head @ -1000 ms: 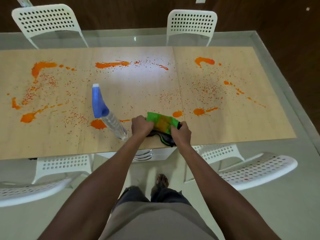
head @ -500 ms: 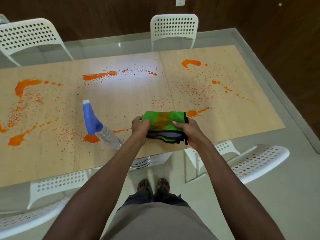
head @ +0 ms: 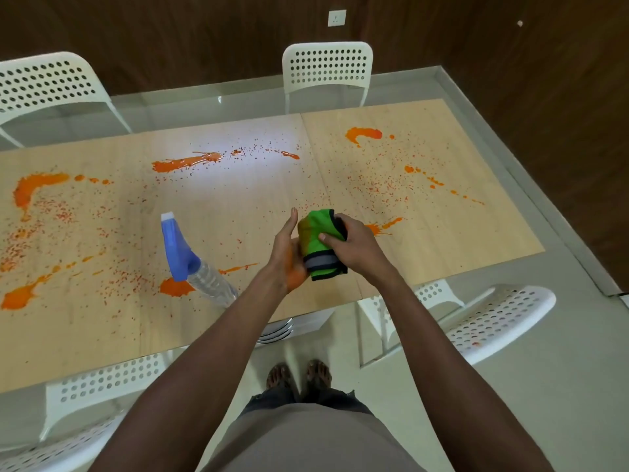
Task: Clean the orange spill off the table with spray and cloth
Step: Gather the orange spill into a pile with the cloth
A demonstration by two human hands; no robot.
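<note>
Gripping one cloth (head: 320,245), two hands

One cloth (head: 318,247), one spray bottle (head: 190,258), five white chairs (head: 327,71).

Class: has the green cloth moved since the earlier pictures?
Yes. The green cloth has turned from spread flat to bunched upright, farther from the spray bottle, gripped by the right hand.

Bare arms, grey-brown top (head: 306,441), dark trousers (head: 272,401) — bare feet (head: 318,371)
</note>
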